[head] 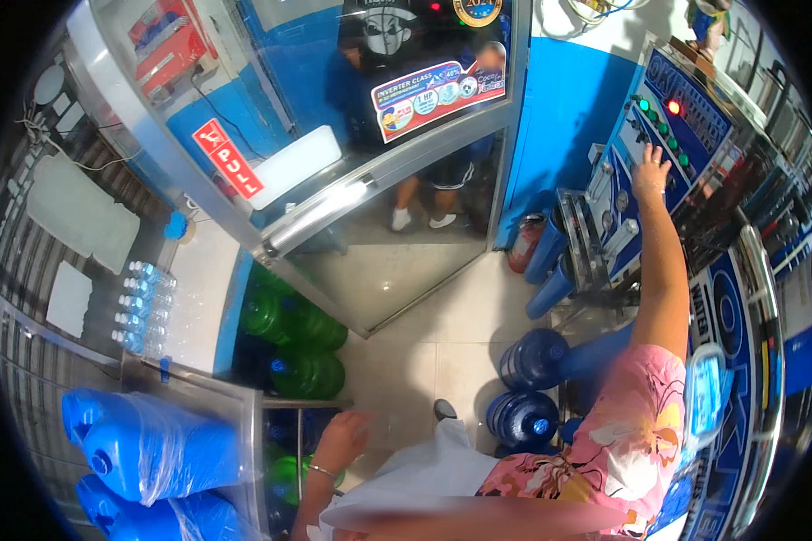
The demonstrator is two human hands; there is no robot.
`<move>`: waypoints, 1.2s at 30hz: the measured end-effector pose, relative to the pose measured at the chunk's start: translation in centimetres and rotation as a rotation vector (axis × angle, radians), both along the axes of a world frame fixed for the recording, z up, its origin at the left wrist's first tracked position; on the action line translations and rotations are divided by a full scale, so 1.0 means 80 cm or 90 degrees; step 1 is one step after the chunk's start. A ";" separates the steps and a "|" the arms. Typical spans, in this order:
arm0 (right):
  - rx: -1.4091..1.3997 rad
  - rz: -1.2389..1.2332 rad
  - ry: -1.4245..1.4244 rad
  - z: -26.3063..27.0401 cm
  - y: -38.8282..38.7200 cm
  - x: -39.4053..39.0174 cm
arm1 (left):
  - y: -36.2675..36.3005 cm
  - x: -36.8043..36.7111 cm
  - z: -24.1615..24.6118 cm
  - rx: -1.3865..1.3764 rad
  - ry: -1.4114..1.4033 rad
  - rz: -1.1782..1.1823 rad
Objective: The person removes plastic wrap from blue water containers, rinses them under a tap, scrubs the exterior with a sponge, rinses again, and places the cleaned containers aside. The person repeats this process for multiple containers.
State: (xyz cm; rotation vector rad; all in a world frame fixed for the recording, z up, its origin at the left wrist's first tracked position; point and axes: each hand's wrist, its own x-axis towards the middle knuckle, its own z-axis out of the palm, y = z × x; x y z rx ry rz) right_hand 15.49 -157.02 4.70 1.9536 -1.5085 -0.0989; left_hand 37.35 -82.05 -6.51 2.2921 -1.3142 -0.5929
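Note:
My right hand (651, 174) is raised at the blue control panel (633, 155) of a water-purifying machine, fingers spread near its black switches (639, 130). Whether a fingertip touches a switch cannot be made out. A red indicator lamp (674, 107) glows, and the top green lamp (644, 105) in a slanting row looks lit. Pressure gauges (607, 220) and white flow meters (624, 233) sit lower on the panel. Low on the left, my left hand (342, 439), with a bracelet at its wrist, hangs beside a metal-edged table (249, 419); its fingers are blurred and nothing shows in it.
Dark blue water jugs (522, 418) stand on the tiled floor (413, 365), green ones (308, 372) under the left counter (206, 297). Plastic-wrapped blue containers (176, 450) lie on the table. Beyond the glass door (406, 270) stands a person (440, 193). Blue filter housings (551, 294) line the machine.

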 end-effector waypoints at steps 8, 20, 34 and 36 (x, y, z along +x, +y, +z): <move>-0.108 0.317 -0.164 -0.032 -0.165 -0.065 | -0.038 0.059 -0.016 0.098 -0.058 0.018; 0.025 0.290 -0.128 -0.186 -0.157 0.065 | 0.085 0.097 0.091 -0.167 -0.284 0.326; 0.830 1.410 0.024 -0.226 0.890 0.726 | 0.327 0.101 0.274 -0.152 -0.715 0.929; 0.814 1.487 -0.025 -0.164 1.007 0.770 | 0.330 0.109 0.267 -0.221 -0.746 0.907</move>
